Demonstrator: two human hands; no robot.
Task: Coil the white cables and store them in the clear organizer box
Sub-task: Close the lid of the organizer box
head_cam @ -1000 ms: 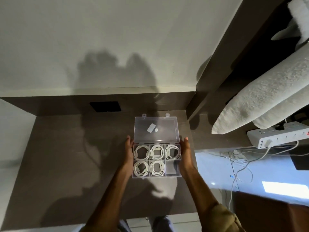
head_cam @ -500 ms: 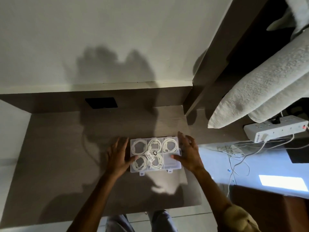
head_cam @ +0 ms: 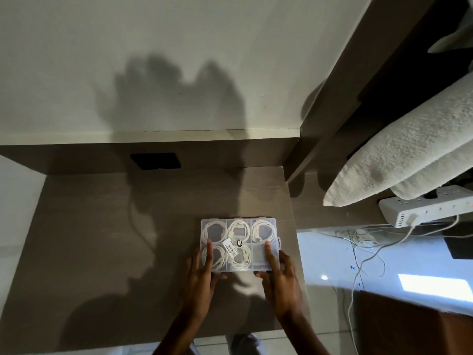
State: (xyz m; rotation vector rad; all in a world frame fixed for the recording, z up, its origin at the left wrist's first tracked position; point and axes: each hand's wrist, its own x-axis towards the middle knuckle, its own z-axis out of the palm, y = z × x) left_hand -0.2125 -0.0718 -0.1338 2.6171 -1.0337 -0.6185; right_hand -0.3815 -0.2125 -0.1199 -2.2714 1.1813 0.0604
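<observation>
Dim brown counter (head_cam: 102,239), right edge: closed clear box (head_cam: 239,244) lying crosswise, left hand (head_cam: 198,275) and right hand (head_cam: 280,275) pressing flat on its lid, near corners.

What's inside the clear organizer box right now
Through the shut lid of the clear plastic organizer box, five compartments each hold a coiled white cable. The near-right compartment looks empty, though the right hand covers part of it, and a label sticker hides the middle.
</observation>
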